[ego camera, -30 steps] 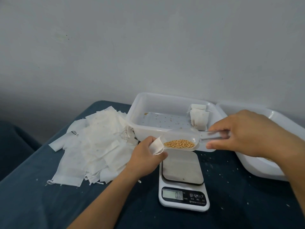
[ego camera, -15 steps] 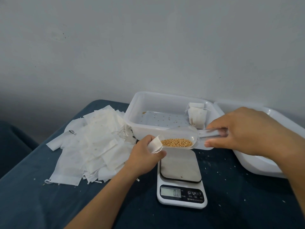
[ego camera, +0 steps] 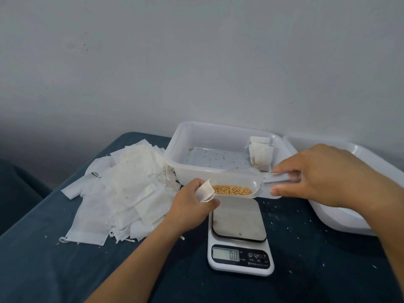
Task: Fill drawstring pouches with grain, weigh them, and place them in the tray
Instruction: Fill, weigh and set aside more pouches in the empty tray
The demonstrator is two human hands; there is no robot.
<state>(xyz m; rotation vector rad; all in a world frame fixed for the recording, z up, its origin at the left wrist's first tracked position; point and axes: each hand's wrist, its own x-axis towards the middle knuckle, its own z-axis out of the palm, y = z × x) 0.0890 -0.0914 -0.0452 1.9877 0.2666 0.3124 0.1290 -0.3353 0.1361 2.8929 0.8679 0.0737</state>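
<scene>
Small white fabric drawstring pouch (ego camera: 204,190) at frame centre, left hand (ego camera: 192,207) fingers curled round it, mouth facing right. Clear plastic scoop (ego camera: 237,184) has closed in over the last 1 s: lip now touching the pouch mouth, tan grain (ego camera: 231,190) unpoured inside. Judgement: pour is next, weighing not started. Right hand (ego camera: 321,174) centre right, thumb and fingers pinching the scoop handle, held near level. White digital kitchen scale (ego camera: 240,239) directly below, platform bare, reads 0.0. Clear rectangular plastic tray (ego camera: 175,154) behind, 2 filled pouches (ego camera: 261,155) in its right corner. Heap of empty white pouches (ego camera: 118,189) centre left on dark blue cloth (ego camera: 65,270). White tub (ego camera: 349,219) at right edge.
</scene>
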